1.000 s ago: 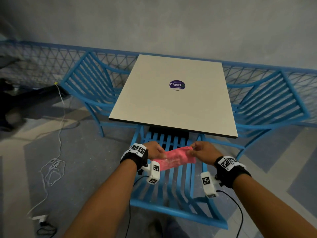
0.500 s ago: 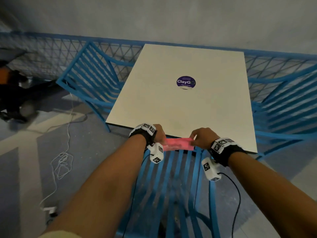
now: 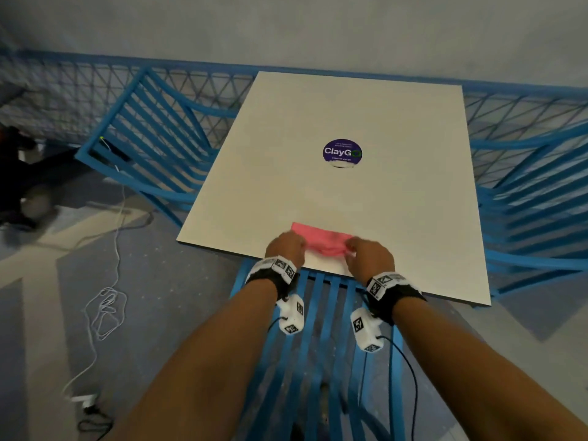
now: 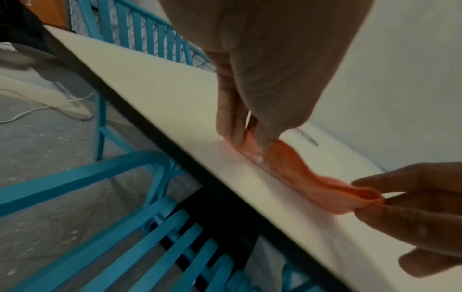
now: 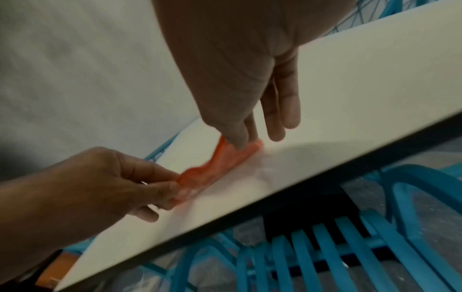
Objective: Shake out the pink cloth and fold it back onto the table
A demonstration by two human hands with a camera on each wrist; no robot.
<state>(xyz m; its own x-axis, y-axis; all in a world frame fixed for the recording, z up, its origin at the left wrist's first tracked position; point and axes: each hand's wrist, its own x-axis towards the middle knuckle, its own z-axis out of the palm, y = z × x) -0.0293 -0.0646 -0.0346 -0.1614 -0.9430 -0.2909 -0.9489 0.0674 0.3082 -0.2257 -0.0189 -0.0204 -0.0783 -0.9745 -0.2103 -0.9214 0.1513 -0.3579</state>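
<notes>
The pink cloth (image 3: 319, 239) is folded into a narrow strip and lies on the white table (image 3: 350, 198) near its front edge. My left hand (image 3: 284, 248) pinches the strip's left end (image 4: 250, 146) between thumb and fingers against the tabletop. My right hand (image 3: 369, 256) pinches the right end (image 5: 240, 150) the same way. In the left wrist view the cloth (image 4: 295, 168) sags slightly between the two hands. The right wrist view shows the cloth (image 5: 217, 170) running from one hand to the other.
A round purple ClayGo sticker (image 3: 342, 152) marks the table's middle. Blue slatted chairs stand at the near side (image 3: 318, 345), the left (image 3: 152, 128) and the right (image 3: 534, 186). A white cable (image 3: 105, 307) lies coiled on the floor at the left.
Both hands carried the folded cloth forward from above the near chair and over the table's front edge. It now touches the tabletop.
</notes>
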